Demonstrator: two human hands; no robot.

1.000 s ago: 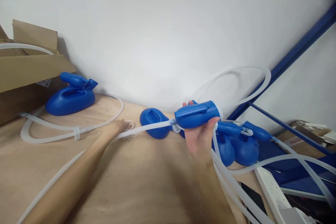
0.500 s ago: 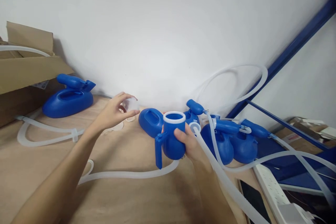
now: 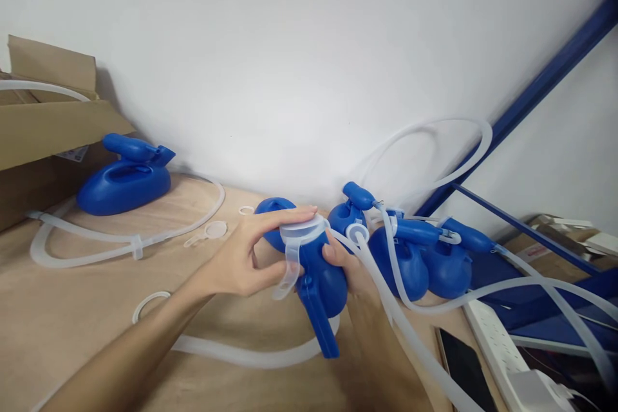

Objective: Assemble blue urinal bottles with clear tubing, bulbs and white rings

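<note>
while right hand [image 3: 354,270] clasps blue cup [image 3: 331,277], left hand [image 3: 236,261] grips its translucent lid [image 3: 304,230].

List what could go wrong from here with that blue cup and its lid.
The clear lid might sit crooked, since the left hand lies over its top and may push unevenly.

Its hanging strap could get pinched, as it dangles by the left thumb.

The hose running behind the blue cup might snag or tug if the right hand turns the cup.
</note>
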